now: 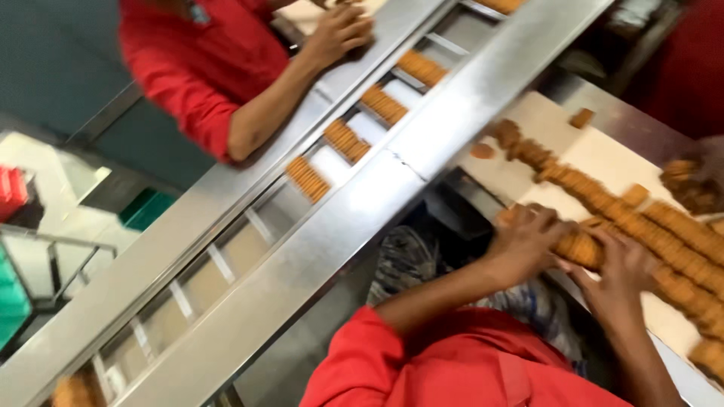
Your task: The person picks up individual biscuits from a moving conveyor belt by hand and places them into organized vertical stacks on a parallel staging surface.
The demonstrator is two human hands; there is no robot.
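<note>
Biscuits: left hand and right hand fingers pinching one stack on table; long row left, conveyor part-filled.

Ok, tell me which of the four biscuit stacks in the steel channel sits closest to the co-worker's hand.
The uppermost stack, highest up the steel channel. It lies just right of the co-worker's hand; the other three sit farther down the channel.
</note>
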